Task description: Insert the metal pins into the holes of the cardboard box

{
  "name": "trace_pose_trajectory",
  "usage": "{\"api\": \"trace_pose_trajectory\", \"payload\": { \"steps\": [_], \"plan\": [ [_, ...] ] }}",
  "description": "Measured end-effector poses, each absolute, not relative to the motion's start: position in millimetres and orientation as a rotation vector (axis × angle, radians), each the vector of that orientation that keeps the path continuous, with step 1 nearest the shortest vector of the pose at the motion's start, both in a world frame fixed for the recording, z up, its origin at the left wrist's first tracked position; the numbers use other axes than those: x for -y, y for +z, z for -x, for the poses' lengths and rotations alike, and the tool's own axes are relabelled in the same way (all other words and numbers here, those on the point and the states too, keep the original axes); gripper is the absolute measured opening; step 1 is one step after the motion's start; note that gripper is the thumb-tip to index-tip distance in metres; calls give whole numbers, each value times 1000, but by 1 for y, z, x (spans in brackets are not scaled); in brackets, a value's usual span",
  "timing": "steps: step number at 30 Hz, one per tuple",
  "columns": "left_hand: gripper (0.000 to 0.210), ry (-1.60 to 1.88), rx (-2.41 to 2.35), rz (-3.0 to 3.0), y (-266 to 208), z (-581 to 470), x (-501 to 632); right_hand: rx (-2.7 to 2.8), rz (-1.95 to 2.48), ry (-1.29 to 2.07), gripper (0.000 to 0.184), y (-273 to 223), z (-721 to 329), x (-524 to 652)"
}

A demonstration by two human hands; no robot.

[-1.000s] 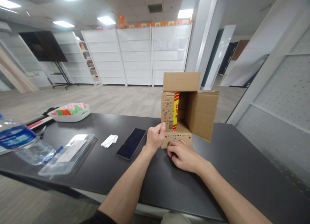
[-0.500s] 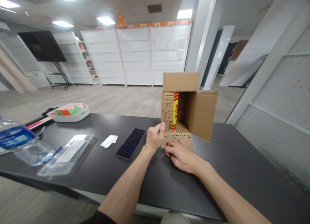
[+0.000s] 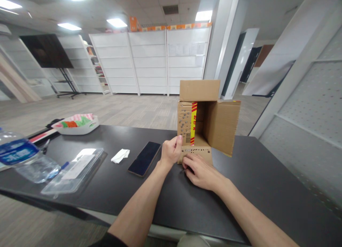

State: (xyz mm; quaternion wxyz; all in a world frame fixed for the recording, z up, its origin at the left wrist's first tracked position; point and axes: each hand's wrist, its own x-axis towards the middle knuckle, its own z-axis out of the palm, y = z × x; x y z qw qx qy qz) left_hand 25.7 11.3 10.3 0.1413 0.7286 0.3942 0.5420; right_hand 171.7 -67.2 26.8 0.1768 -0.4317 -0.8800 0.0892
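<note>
A brown cardboard box stands open towards me, its flaps spread. Rows of small holes and grey screw-like heads mark its left flap and bottom flap. My left hand is closed at the lower left edge of the left flap, thumb up against it; the curled fingers hide the grip itself. In front of the bottom flap, my right hand is closed with fingertips bent towards the cardboard. A thin dark object sticks out left from under its fingers; its kind is too small to tell.
The dark table also bears a phone, a folded white tissue, a clear plastic case, a large water bottle and a white basket with colourful cloth. White cabinets line the far wall.
My right fingers have shifted slightly by the bottom flap, and the thin dark object has swung from pointing down to pointing left. My left hand and the box stay put.
</note>
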Motion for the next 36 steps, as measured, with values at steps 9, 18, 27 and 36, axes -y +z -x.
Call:
{"api": "trace_pose_trajectory", "payload": {
  "steps": [9, 18, 27, 36],
  "plan": [
    [46, 1562, -1137, -2103, 11, -25, -10, 2233, 1123, 297, 10, 25, -177, 59],
    [45, 1558, -1123, -2097, 14, -26, -9, 2102, 1138, 257, 12, 15, -183, 50],
    [45, 1555, -1129, -2095, 10, -25, -11, 2081, 1275, 227, 12, 15, -185, 48],
    [45, 1552, -1116, -2079, 11, -25, -11, 2040, 1349, 195, 11, 17, -186, 47]
  ]
}}
